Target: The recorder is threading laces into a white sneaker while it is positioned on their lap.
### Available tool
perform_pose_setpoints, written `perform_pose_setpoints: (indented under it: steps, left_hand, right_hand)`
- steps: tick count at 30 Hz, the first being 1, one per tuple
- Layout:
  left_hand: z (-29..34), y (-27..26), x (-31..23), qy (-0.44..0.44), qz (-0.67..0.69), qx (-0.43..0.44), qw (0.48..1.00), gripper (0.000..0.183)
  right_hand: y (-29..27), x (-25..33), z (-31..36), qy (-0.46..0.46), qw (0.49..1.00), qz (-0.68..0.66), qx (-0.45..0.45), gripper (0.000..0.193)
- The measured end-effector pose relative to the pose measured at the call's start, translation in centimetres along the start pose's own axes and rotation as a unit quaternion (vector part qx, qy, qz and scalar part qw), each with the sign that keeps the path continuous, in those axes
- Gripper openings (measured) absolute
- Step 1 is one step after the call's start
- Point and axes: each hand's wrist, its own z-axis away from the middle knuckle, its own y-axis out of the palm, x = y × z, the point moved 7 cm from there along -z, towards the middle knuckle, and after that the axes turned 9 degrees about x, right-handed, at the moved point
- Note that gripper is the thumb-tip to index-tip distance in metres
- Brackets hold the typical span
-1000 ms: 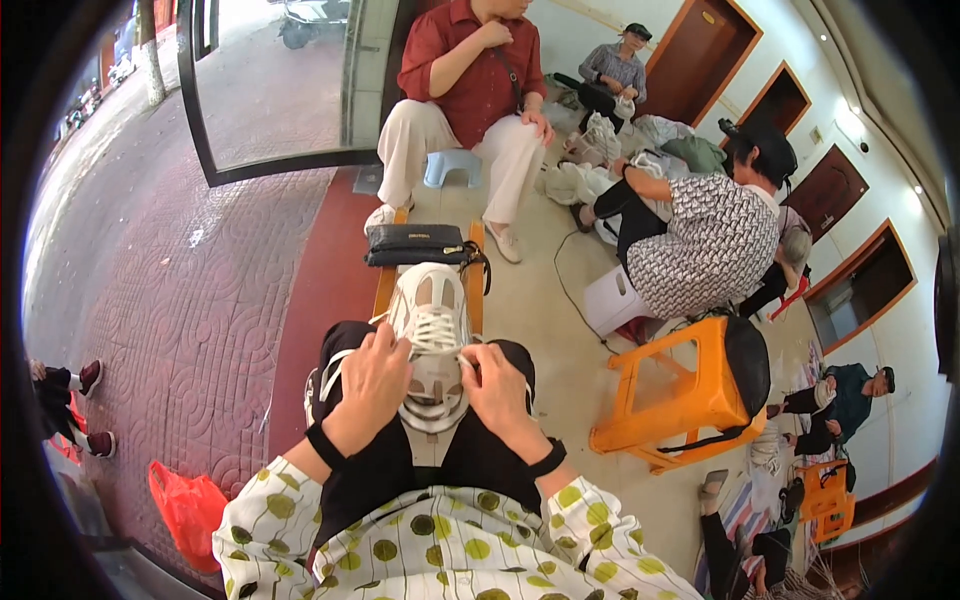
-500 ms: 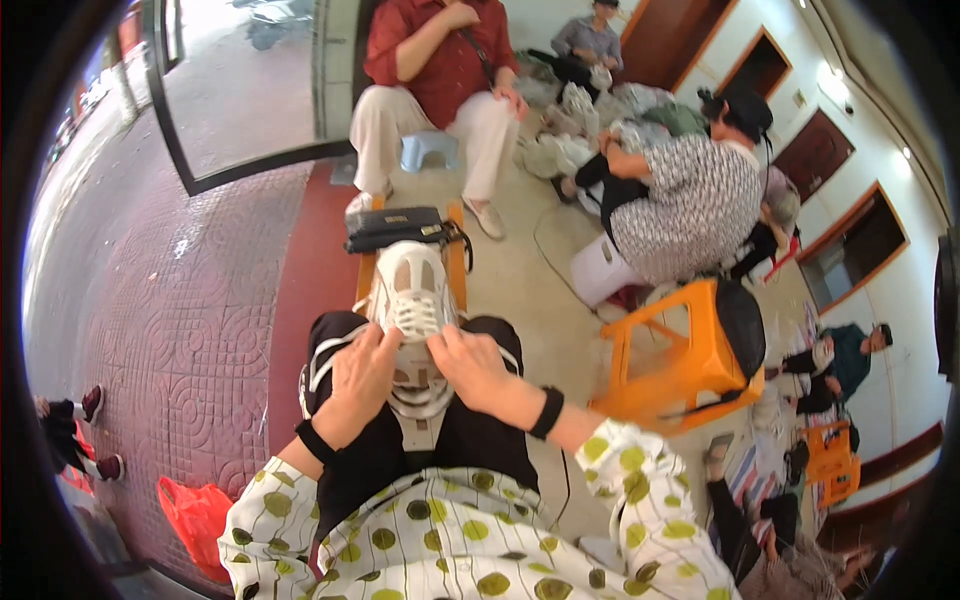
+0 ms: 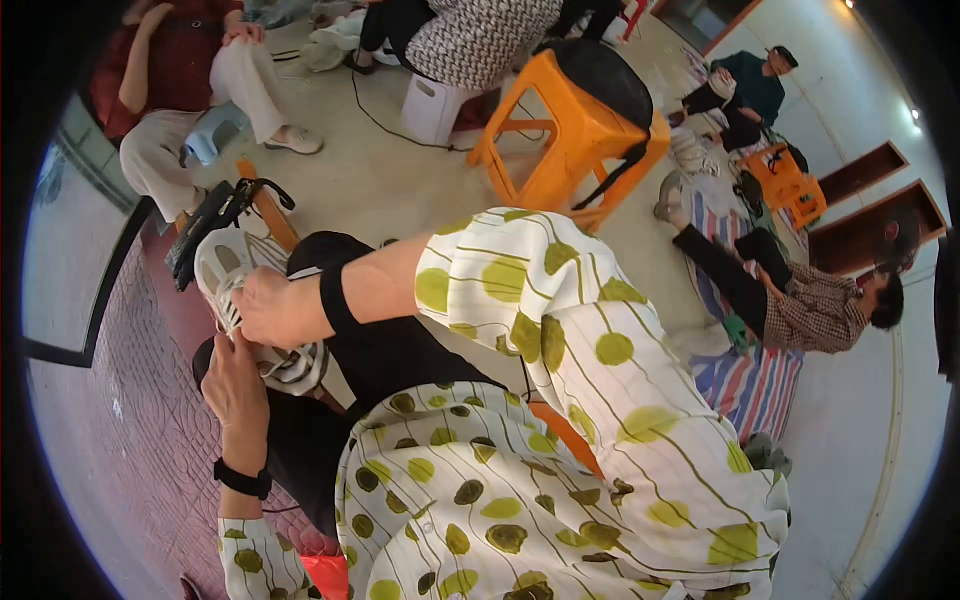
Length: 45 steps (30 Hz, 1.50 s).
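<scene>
A white sneaker (image 3: 218,252) lies between my knees, its toe pointing away from me. White laces (image 3: 229,292) criss-cross its front. My right hand (image 3: 277,308) bends over the lacing with its fingers closed on the lace. Just below it, my left hand (image 3: 236,385) pinches at the lace near the sneaker's tongue. The fingertips of both hands nearly meet, and the lace ends between them are mostly hidden. The heel part of the sneaker (image 3: 303,370) shows under my right wrist.
A black bag (image 3: 205,228) rests on a wooden stool (image 3: 268,215) beyond the toe. An orange plastic stool (image 3: 510,150) stands to the right. A seated person (image 3: 165,90) is at far left; others sit further right, near a striped sheet (image 3: 745,395).
My view has swung to the right, so the sneaker and hands now appear further left. My hands have come closer together over the lacing.
</scene>
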Motion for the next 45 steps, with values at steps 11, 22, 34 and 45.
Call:
perform_pose_setpoints:
  steps: [11, 22, 34, 45]
  left_hand:
    - [-0.3, -0.8, -2.0, 0.077, 0.020, -0.035, 0.996, 0.014]
    - [-0.5, -1.4, -1.1, 0.036, 0.142, -0.130, 0.981, 0.020]
    - [3.7, -6.3, -7.5, 0.142, 0.405, -0.117, 0.895, 0.024]
    - [-1.4, -1.0, -0.1, 0.036, 0.296, -0.142, 0.944, 0.023]
  right_hand:
    - [1.4, -1.9, 3.8, -0.015, 0.932, -0.230, -0.279, 0.010]
    - [-2.0, 5.6, 10.7, -0.208, 0.841, -0.487, -0.107, 0.018]
    - [1.1, 1.1, 8.7, -0.059, 0.711, -0.619, -0.328, 0.036]
    - [5.9, 1.2, 7.2, 0.011, 0.608, -0.790, -0.081, 0.026]
